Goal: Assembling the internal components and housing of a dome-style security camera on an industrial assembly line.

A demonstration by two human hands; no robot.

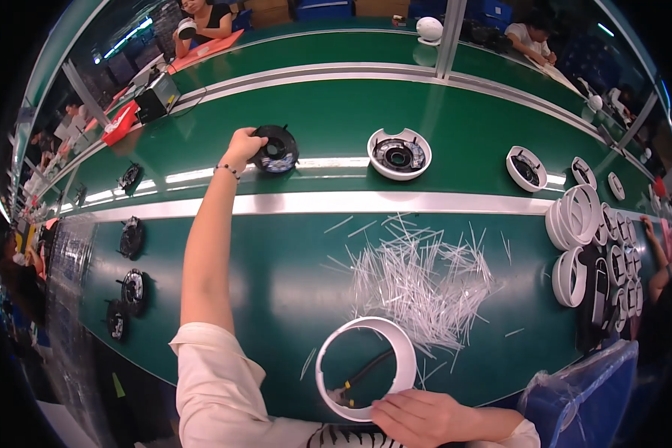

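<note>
My left hand (244,146), at the far side of the bench, has its fingers closed on the rim of a black round assembly (278,151) with small prongs. Close to my body, my right hand (418,418) grips the lower edge of a white plastic ring (405,357), which is tilted so its opening shows. Through that opening a dark cable (372,364) with yellow ends is visible. Just beyond the ring lies a loose heap of thin white strips (433,291). Right of the black assembly sits a white round housing (399,175) with a black part inside.
Several black assemblies (131,237) lie along the left side. Stacked white rings (575,213) and more filled housings (528,169) stand at the right. A metal rail (336,201) crosses the green bench. A blue chair back (586,396) is at lower right. Other people work across the bench.
</note>
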